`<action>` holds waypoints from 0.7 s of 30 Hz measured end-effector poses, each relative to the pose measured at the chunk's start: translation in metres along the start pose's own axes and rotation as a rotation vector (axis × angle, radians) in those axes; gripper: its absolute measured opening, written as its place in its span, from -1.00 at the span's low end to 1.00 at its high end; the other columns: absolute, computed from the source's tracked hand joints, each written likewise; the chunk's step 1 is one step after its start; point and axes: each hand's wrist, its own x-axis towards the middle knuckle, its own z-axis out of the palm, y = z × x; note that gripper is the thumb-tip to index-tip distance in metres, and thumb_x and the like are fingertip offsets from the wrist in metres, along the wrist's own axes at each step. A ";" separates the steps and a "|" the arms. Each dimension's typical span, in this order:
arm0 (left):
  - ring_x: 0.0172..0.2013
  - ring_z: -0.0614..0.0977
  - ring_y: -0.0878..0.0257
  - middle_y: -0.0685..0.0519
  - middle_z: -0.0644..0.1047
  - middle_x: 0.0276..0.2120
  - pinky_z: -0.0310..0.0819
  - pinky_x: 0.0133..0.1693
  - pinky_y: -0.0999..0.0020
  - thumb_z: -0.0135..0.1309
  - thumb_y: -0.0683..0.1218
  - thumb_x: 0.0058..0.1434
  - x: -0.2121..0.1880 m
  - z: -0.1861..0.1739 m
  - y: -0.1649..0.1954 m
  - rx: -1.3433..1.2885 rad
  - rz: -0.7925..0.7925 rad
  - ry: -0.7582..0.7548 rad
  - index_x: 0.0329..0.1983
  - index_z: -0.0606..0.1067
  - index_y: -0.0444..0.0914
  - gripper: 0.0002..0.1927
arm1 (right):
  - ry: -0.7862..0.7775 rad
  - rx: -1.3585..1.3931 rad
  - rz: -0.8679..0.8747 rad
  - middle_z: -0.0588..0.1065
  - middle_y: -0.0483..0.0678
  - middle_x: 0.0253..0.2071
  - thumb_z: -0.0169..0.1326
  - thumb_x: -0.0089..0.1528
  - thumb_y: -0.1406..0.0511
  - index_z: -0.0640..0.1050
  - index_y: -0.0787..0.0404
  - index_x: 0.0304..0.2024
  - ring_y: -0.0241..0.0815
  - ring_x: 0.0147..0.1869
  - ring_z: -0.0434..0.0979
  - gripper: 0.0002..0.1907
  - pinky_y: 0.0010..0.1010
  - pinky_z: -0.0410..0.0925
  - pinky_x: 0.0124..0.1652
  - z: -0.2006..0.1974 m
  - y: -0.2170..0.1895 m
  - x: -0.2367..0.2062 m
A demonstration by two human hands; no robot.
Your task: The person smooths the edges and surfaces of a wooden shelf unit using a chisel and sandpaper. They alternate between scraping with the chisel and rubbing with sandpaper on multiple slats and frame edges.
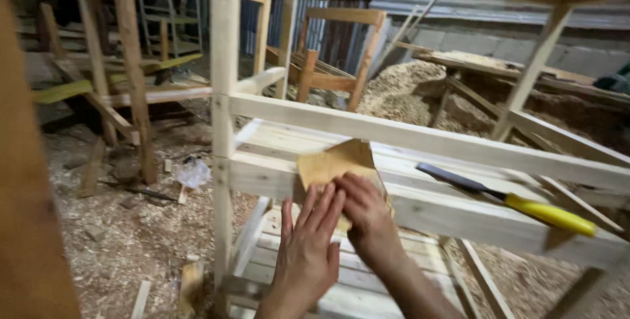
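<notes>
Both hands press a tan sheet of sandpaper [335, 161] against the front rail [459, 217] of a pale wooden frame. The left hand [308, 243] lies flat, fingers spread and extended, palm over the sheet's lower edge. The right hand [364, 211] sits just beside it, fingers curled down onto the paper, pinning it rather than gripping.

The sheet looks light and limp; its upper part folds back over the rail above the fingers (it stands up in a soft peak). Likely rough-faced, so it should not slip under the palm, but it would crease easily. Best held flat under spread fingers, near the fold.

To the right of the right hand, well apart, a yellow-handled chisel [512, 201] rests on the slats [407, 161]. Below the hands, sawdust covers the floor [131, 240].
</notes>
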 end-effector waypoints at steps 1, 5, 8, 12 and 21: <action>0.43 0.14 -0.11 -0.14 0.26 0.41 -0.30 0.34 -0.30 0.06 -0.23 0.08 0.005 0.004 0.002 0.027 0.004 0.040 0.42 0.25 -0.27 -0.24 | -0.010 -0.025 0.026 0.49 0.04 0.23 0.02 -0.01 0.56 0.55 0.22 0.06 0.15 0.43 0.38 -0.45 -0.10 0.25 0.37 -0.006 0.003 0.002; 0.35 0.36 -0.04 0.01 0.50 0.26 -0.12 0.37 -0.26 0.05 -0.26 0.14 0.035 0.024 0.000 0.090 0.059 0.173 0.29 0.48 -0.14 -0.41 | -0.106 -0.171 0.122 0.47 0.03 0.27 0.09 -0.08 0.52 0.58 0.15 0.07 0.16 0.41 0.34 -0.39 -0.02 0.18 0.37 -0.031 0.013 0.007; 0.27 0.46 -0.03 0.01 0.59 0.13 0.00 0.35 -0.23 0.05 -0.28 0.06 0.050 0.035 -0.006 0.063 0.098 0.147 0.13 0.59 -0.10 -0.47 | -0.144 -0.156 0.176 0.40 0.08 0.30 0.24 -0.02 0.30 0.55 0.16 0.15 0.21 0.41 0.25 -0.38 0.04 0.11 0.33 -0.058 0.028 -0.008; 0.20 0.49 -0.06 -0.05 0.61 0.07 0.06 0.27 -0.22 0.07 -0.27 0.00 0.055 0.050 -0.003 0.049 0.135 0.108 0.04 0.63 -0.12 -0.51 | -0.114 -0.244 0.278 0.40 0.00 0.36 0.20 0.17 0.06 0.56 0.06 0.18 0.15 0.46 0.26 -0.45 0.06 0.06 0.40 -0.104 0.075 -0.041; 0.18 0.54 0.06 0.05 0.66 -0.10 0.17 0.23 -0.05 0.10 -0.06 0.18 0.082 0.056 0.013 0.195 -0.256 -0.009 -0.19 0.64 -0.11 -0.82 | -0.622 -0.645 0.887 0.60 -0.01 0.00 -0.08 0.36 -0.06 0.57 -0.09 0.11 0.07 0.09 0.59 -0.59 -0.03 0.40 0.12 -0.138 0.153 -0.044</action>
